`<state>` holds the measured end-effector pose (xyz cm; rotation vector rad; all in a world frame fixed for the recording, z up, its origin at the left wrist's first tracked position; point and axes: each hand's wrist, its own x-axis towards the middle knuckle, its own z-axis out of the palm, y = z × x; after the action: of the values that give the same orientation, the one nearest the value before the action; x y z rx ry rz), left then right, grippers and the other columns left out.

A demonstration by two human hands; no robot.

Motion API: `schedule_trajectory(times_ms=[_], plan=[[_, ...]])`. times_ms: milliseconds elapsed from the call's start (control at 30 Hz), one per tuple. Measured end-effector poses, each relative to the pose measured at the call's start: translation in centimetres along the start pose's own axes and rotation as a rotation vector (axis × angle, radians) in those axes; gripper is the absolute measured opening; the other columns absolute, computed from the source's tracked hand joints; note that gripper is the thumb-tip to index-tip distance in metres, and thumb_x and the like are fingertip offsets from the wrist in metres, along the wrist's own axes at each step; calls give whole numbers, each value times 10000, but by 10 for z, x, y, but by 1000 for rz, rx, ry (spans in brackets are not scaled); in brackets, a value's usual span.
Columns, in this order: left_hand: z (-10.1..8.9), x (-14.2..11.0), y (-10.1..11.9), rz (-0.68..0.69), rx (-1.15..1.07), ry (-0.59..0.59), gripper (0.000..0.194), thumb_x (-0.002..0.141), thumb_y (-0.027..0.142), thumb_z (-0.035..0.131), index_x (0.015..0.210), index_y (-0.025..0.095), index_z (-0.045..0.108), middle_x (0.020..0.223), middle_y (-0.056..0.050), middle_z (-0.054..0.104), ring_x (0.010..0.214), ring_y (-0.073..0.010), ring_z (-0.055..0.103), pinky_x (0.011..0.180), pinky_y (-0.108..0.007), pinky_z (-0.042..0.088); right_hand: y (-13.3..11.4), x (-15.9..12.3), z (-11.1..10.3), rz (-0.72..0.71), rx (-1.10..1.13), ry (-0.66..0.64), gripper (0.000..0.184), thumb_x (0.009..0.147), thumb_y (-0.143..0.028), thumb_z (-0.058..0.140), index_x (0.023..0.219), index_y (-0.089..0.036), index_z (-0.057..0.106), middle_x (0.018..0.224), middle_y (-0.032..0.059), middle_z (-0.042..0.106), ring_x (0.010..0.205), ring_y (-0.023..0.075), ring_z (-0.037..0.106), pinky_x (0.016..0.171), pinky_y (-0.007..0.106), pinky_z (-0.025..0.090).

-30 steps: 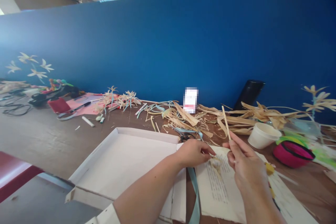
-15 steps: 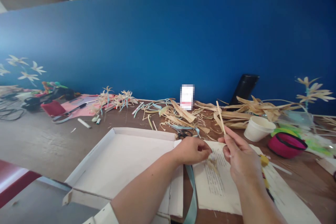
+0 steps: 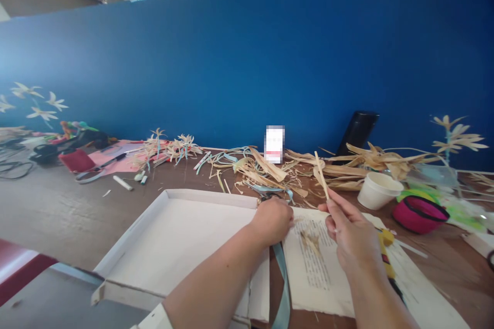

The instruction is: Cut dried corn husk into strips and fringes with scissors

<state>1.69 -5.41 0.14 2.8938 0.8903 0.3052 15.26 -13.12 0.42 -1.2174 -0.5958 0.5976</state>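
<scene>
My right hand (image 3: 353,234) pinches a thin pale stick (image 3: 321,175), which points up and slightly left. My left hand (image 3: 273,220) is closed, its fingers curled downward over the inner edge of the white box lid; what is in them, if anything, is hidden. Just beyond it lie dark-handled scissors (image 3: 270,197), partly covered by the hand. Between my hands a printed sheet (image 3: 304,277) lies on the table, with a small tuft of dried husk (image 3: 312,242) on it. A light blue ribbon (image 3: 282,288) runs down beside the sheet.
An open white box (image 3: 200,247) stands at left. Dried husk strips (image 3: 266,164) lie along the blue partition (image 3: 231,61). At right are a white paper cup (image 3: 378,190), a pink pouch (image 3: 419,214), a black bottle (image 3: 357,133) and a yellow tool (image 3: 387,254).
My left hand has moved left and slightly down, away from the right hand, uncovering more of the husk tuft. The right hand stays nearly in place with the stick.
</scene>
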Motion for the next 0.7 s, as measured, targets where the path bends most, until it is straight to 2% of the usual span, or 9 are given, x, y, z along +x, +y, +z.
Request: schedule_trajectory(times_ms=[200, 300, 433, 600, 700], plan=[[5, 1, 3, 76, 55, 46, 174, 782, 191, 476, 785, 114, 633, 811, -118, 599, 835, -232, 545, 730, -340, 462, 0, 0, 0, 27, -4, 1, 485, 640, -375, 730, 1085, -199, 653, 674, 3, 620, 392, 44, 327, 348, 209, 177], [3, 1, 1, 17, -36, 81, 189, 785, 187, 455, 794, 127, 634, 836, -110, 613, 841, -222, 551, 739, -327, 455, 1, 0, 0, 29, -13, -1, 497, 631, -379, 736, 1079, -181, 654, 677, 10, 625, 396, 45, 326, 344, 209, 188], [-3, 4, -3, -187, -411, 138, 165, 757, 249, 493, 786, 181, 641, 855, -44, 638, 778, -169, 565, 699, -276, 441, 1, 0, -2, 64, -69, -54, 540, 643, -415, 721, 1128, -199, 623, 700, 9, 635, 400, 43, 331, 335, 196, 203], [-6, 8, -7, -322, -1044, 59, 205, 717, 325, 550, 799, 153, 627, 709, -10, 608, 609, -103, 525, 537, -209, 406, -6, -4, -5, 236, -6, -214, 509, 659, -382, 722, 1127, -218, 609, 711, 15, 643, 387, 28, 312, 337, 170, 158], [-9, 8, -6, -347, -1321, 6, 242, 695, 351, 584, 799, 133, 608, 762, -33, 611, 610, -94, 534, 490, -190, 403, -9, -6, -5, 347, 40, -324, 475, 663, -355, 722, 1106, -221, 619, 694, 16, 637, 385, 28, 318, 348, 167, 139]])
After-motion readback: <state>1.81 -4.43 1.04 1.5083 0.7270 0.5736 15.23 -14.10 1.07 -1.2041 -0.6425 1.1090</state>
